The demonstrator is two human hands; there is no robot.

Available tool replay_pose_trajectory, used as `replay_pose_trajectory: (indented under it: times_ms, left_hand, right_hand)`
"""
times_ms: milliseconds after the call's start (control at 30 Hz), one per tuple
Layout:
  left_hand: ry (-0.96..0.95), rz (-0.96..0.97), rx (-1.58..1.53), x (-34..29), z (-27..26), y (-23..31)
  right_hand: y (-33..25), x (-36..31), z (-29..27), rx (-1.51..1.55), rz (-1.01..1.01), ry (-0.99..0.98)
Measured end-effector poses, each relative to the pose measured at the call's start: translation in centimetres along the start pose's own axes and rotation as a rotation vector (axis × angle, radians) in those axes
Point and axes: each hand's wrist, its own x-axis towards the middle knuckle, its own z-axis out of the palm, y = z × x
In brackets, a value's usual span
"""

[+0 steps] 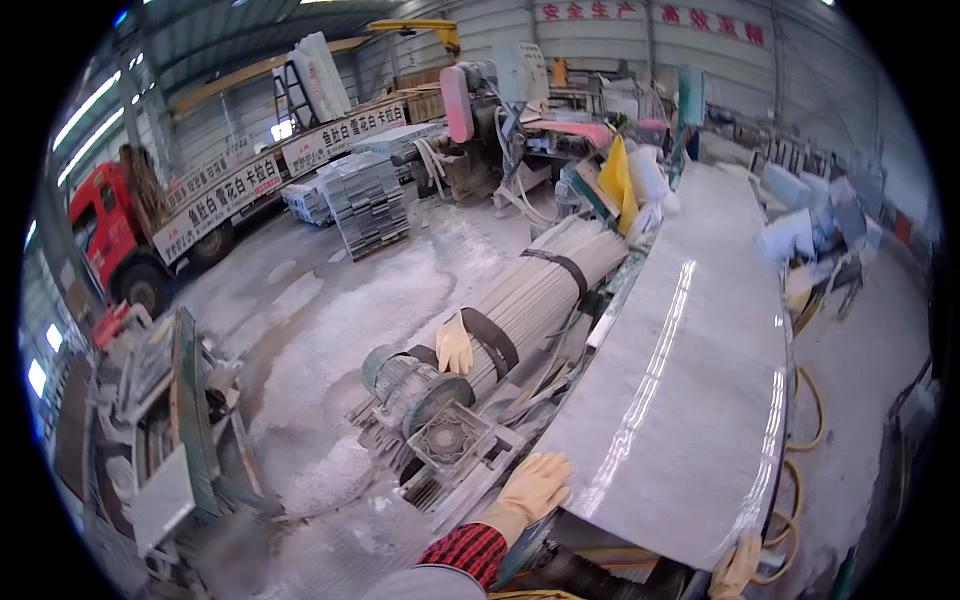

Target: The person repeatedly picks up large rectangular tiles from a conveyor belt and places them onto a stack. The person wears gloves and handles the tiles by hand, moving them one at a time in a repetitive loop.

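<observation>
Slab (680, 370), glossy grey, lies right of the motor (397, 376), its long axis running near to far. Left hand (534, 487) and right hand (738, 567), well apart, touch its near corners; whether clamped, I cannot tell.

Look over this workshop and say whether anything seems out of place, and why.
Yes: a loose-looking glove lies on the bundle of strips beside the dusty motor. No arm shows in it, while the person's left hand and right hand are both gloved at the slab, so it looks misplaced.
</observation>
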Motion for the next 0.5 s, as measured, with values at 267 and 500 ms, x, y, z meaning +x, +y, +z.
replay_pose_trajectory:
  times_ms: [267, 500]
  left_hand:
    - [0.021, -0.020, 0.038, -0.5, -1.4, 0.6]
    - [0.115, 0.014, 0.033, 0.0, -1.2, 1.1]
  right_hand:
    - [2.6, -1.3, 2.5, -0.055, 0.001, 0.030]
    - [4.6, -1.2, 3.0, -0.046, -0.057, 0.051]
